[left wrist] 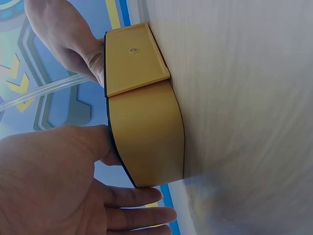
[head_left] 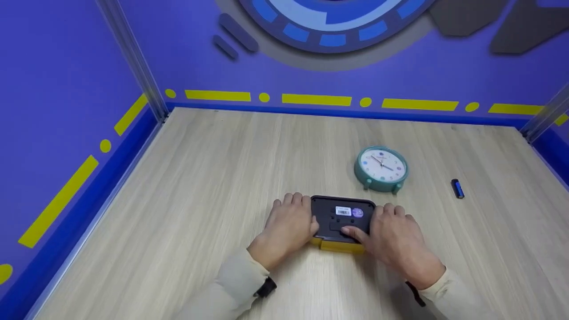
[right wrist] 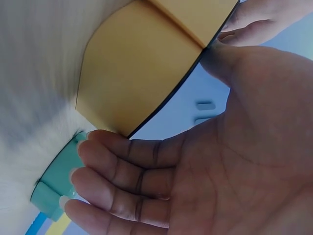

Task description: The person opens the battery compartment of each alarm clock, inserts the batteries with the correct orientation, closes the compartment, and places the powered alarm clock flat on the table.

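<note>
A box-shaped device with yellow sides and a black back panel [head_left: 322,211] lies on the table, black side up. Two stickers and a small rectangular cover show on that panel. My left hand [head_left: 289,222] holds the device's left end, thumb on the panel's edge and fingers along the side. At the other end, my right hand [head_left: 395,231] grips it with the fingers at the side, its thumb pressing on the panel by the cover. The yellow side wall [left wrist: 146,132] fills the middle of the left wrist view, and the right wrist view shows the yellow wall [right wrist: 127,68] too.
Beyond the device, a round teal alarm clock [head_left: 381,166] lies face up, its feet toward me. A small black and blue battery [head_left: 457,189] lies to the right of it. Blue patterned panels [head_left: 311,75] wall the table [head_left: 213,178] at the back and sides.
</note>
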A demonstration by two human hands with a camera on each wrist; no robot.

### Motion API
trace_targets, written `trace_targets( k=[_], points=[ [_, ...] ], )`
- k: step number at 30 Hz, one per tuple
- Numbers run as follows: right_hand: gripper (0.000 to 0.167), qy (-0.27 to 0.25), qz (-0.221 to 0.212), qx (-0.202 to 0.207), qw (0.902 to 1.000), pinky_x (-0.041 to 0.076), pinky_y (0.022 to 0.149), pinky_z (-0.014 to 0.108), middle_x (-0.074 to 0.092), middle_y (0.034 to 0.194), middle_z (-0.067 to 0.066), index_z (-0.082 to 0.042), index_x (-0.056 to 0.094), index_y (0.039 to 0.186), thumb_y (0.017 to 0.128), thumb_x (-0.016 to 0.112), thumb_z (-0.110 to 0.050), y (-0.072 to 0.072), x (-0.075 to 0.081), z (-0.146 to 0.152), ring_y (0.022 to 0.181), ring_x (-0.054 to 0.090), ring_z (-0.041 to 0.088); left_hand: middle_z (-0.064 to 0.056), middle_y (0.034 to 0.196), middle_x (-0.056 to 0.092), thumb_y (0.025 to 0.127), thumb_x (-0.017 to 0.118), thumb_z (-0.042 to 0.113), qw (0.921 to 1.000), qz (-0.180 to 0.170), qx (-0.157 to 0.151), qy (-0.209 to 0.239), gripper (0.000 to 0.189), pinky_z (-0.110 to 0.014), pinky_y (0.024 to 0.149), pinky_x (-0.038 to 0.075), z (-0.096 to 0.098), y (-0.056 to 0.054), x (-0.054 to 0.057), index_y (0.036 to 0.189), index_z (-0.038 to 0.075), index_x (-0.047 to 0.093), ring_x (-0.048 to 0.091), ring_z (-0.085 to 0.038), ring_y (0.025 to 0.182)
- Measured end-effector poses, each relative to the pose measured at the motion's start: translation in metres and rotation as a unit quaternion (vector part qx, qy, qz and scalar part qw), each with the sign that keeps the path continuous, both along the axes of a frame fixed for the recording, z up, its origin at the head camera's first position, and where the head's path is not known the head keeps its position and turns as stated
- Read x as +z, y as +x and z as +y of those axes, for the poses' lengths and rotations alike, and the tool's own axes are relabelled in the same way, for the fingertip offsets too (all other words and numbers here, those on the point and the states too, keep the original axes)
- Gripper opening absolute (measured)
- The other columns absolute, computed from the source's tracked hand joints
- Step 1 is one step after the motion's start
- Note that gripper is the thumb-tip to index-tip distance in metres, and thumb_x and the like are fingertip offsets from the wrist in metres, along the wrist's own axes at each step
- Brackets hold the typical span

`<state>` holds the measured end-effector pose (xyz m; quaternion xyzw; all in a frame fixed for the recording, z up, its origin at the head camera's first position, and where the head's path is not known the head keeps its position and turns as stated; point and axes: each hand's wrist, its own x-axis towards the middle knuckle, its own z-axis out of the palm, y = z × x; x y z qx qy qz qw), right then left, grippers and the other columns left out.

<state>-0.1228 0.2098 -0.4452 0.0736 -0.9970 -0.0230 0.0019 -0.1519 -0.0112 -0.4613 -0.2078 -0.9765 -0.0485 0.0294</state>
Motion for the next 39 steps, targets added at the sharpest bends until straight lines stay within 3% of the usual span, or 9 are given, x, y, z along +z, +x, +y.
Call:
trace_targets(
  k=[10, 17, 22, 29, 33, 39],
  points=[
    [0.099, -0.008, -0.024, -0.01, 0.9996, 0.055, 0.089, 0.06, 0.061, 0.101, 0.034, 0.024, 0.057, 0.119, 0.096, 0.062, -0.072, -0.002, 0.001, -0.003, 0.091, 0.061, 0.043, -0.011, 0.109, 0.063, 0.105, 0.057, 0.037, 1.0, 0.001, 0.002, 0.0, 0.042, -0.041, 0.081, 0.048, -0.001, 0.0, -0.001, 0.124, 0.0, 0.063, 0.057, -0.026, 0.102],
    [0.095, 0.003, 0.012, 0.005, 0.9999, 0.056, 0.084, 0.058, 0.059, 0.092, 0.03, 0.023, 0.058, 0.111, 0.096, 0.064, -0.07, 0.001, -0.003, -0.003, 0.087, 0.062, 0.043, -0.011, 0.106, 0.063, 0.104, 0.058, 0.035, 0.9999, 0.014, -0.002, 0.002, 0.039, -0.04, 0.079, 0.048, -0.002, 0.001, -0.002, 0.121, 0.0, 0.063, 0.057, -0.026, 0.1],
    [0.094, 0.0, 0.024, 0.013, 0.9996, 0.057, 0.081, 0.057, 0.06, 0.089, 0.029, 0.023, 0.058, 0.109, 0.094, 0.067, -0.07, 0.001, -0.004, 0.0, 0.082, 0.061, 0.041, -0.011, 0.108, 0.063, 0.104, 0.057, 0.034, 1.0, 0.003, -0.002, 0.004, 0.04, -0.041, 0.08, 0.048, -0.002, 0.001, -0.002, 0.122, -0.001, 0.063, 0.057, -0.026, 0.101],
    [0.105, -0.027, -0.027, 0.004, 0.9993, 0.056, 0.087, 0.059, 0.061, 0.1, 0.032, 0.023, 0.057, 0.118, 0.092, 0.06, -0.079, -0.006, -0.001, 0.003, 0.088, 0.061, 0.041, -0.011, 0.109, 0.064, 0.104, 0.057, 0.035, 1.0, 0.002, -0.001, 0.005, 0.041, -0.041, 0.081, 0.049, -0.002, 0.001, 0.001, 0.123, -0.002, 0.063, 0.057, -0.026, 0.101],
    [0.103, -0.056, -0.059, 0.001, 0.9967, 0.055, 0.088, 0.061, 0.061, 0.104, 0.033, 0.023, 0.055, 0.122, 0.095, 0.059, -0.076, -0.011, 0.001, 0.007, 0.091, 0.061, 0.041, -0.012, 0.108, 0.064, 0.104, 0.058, 0.035, 1.0, 0.005, 0.0, 0.003, 0.042, -0.041, 0.079, 0.049, -0.002, 0.001, 0.001, 0.122, -0.002, 0.063, 0.057, -0.026, 0.099],
    [0.072, -0.105, -0.107, -0.003, 0.9887, 0.054, 0.089, 0.056, 0.06, 0.104, 0.026, 0.022, 0.056, 0.125, 0.108, 0.059, -0.048, -0.019, 0.007, 0.016, 0.092, 0.059, 0.036, -0.011, 0.105, 0.063, 0.104, 0.057, 0.036, 0.9999, 0.011, -0.001, 0.002, 0.042, -0.04, 0.076, 0.049, -0.003, -0.001, -0.001, 0.12, -0.002, 0.064, 0.057, -0.026, 0.097]
  ],
)
